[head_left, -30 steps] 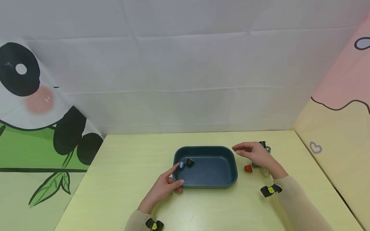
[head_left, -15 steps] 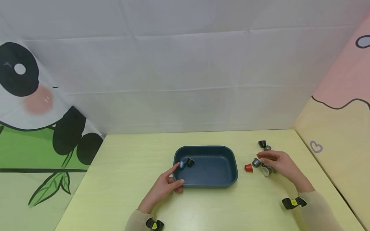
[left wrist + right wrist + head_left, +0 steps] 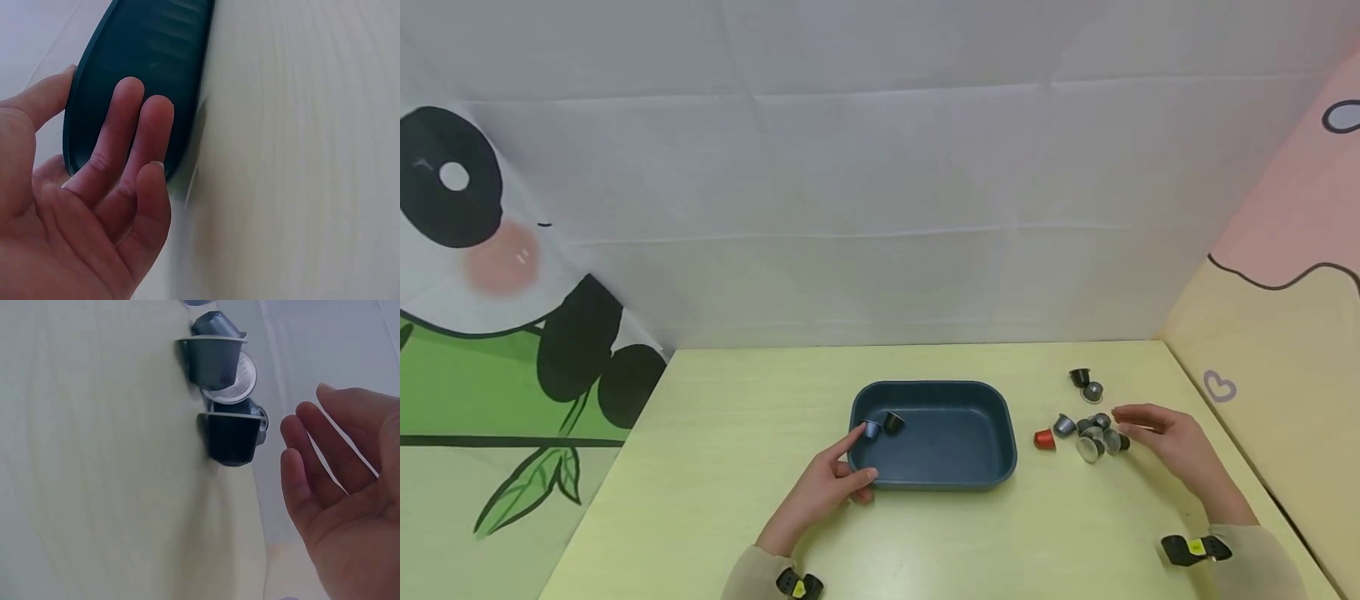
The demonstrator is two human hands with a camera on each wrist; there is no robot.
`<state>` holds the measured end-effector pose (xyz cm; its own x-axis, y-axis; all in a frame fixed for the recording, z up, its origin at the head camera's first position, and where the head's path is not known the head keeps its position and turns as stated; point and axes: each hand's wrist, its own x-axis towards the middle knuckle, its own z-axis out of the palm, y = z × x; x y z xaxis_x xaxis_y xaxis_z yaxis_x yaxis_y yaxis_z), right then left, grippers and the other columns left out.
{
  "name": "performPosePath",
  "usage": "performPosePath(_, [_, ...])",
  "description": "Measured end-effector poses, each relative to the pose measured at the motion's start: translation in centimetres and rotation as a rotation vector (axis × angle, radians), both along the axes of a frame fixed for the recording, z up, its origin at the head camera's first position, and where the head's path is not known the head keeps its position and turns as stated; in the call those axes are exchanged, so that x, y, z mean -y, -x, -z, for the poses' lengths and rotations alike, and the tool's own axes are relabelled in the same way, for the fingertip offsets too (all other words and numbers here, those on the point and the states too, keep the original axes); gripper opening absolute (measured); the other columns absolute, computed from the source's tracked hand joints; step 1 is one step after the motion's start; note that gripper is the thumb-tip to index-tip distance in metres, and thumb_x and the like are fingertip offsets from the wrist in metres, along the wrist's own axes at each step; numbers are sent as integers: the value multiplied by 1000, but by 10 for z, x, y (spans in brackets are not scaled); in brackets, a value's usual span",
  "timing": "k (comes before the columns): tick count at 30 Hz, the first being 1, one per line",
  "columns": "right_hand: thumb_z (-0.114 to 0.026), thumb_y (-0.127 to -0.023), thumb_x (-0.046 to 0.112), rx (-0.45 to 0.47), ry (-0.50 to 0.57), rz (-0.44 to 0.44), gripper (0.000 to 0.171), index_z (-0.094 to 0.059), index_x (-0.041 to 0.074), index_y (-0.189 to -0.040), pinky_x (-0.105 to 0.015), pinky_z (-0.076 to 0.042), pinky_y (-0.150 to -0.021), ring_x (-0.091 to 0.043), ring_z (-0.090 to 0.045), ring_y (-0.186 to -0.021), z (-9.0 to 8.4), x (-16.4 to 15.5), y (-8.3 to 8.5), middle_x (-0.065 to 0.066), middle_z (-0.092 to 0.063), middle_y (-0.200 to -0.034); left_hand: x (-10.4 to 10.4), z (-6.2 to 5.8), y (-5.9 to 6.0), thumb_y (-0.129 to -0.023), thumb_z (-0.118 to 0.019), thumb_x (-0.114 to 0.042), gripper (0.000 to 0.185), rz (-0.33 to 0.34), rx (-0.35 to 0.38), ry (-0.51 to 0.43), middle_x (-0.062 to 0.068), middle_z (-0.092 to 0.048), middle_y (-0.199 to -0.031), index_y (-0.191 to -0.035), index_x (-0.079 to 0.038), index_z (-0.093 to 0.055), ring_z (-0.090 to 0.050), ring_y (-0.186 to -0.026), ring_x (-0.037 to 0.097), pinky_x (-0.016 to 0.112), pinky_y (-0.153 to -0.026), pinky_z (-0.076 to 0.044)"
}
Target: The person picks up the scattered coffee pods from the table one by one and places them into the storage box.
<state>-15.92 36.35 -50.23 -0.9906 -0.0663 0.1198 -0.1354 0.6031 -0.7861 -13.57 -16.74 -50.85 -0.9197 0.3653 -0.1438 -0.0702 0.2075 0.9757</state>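
Pale yellow-green wood grain covers the surface [image 3: 715,467], and a dark blue tray [image 3: 951,471] sits near its middle. The left hand [image 3: 831,486] rests against the tray's near left corner: the fingers [image 3: 134,134] lie nearly straight and flat along the outer wall, with the forefinger reaching up to the rim, and they grip nothing. Inside the tray, at its far left end, lie a small blue capsule [image 3: 871,429] and a black capsule [image 3: 892,422], just beside each other and close to that forefinger.

Right of the tray is a cluster of grey and silver capsules [image 3: 1093,433], with a red capsule [image 3: 1043,438] lying between the cluster and the tray. Farther back, a black capsule [image 3: 1079,376] and a grey capsule [image 3: 1092,391] lie together, a little apart from the cluster. The right hand [image 3: 1172,442] hovers just to the right of the cluster, palm turned toward it, fingers [image 3: 312,469] relaxed and slightly bent, holding nothing and touching none of the capsules. In the right wrist view the nearest ones are a dark capsule [image 3: 232,439] and a grey one [image 3: 212,359], both on their sides.
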Motion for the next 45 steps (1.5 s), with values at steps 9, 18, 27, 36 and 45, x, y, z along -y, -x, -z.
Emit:
performPosePath(9, [-72, -94, 22, 32, -22, 23, 35, -68, 0, -122, -14, -47, -75, 13, -58, -93, 13, -7, -6, -4, -72, -114, 4, 10, 4, -93, -73, -21, 78, -1, -8, 6, 17, -70, -73, -158, -18, -30, -72, -72, 35, 31, -60, -51])
performPosePath(18, [-77, -90, 25, 101, -41, 4, 46, -65, -1, -126, -19, -48, -77, 0, -63, -96, 21, -3, -7, -21, -66, -124, 4, 9, 3, -93, -73, -20, 78, -8, -11, 9, 17, -70, -73, -158, -17, -29, -72, -71, 35, 31, -57, -49])
performPosePath(27, [-77, -89, 24, 131, -66, 2, 48, -64, -2, -127, -20, -48, -76, -43, -63, -108, 27, 0, -7, -25, -63, -126, 4, 9, 3, -93, -73, -20, 78, -7, -9, 8, 17, -70, -73, -158, -16, -29, -72, -71, 36, 30, -55, -46])
performPosePath(36, [-75, -90, 12, 156, -55, 9, 40, -65, -2, -126, -21, -51, -74, -37, -64, -107, 29, -1, -9, -27, -62, -126, 5, 11, 2, -94, -72, -19, 78, -12, 6, 28, 19, -70, -75, -159, -16, -28, -72, -73, 37, 27, -55, -43])
performPosePath(45, [-75, -91, 17, 101, -56, 10, 34, -70, 1, -120, -14, -48, -77, 13, -55, -94, 30, -2, -9, -21, -67, -121, 3, 10, 3, -95, -71, -17, 78, -9, 6, 7, 23, -69, -75, -159, -12, -27, -71, -73, 39, 29, -55, -45])
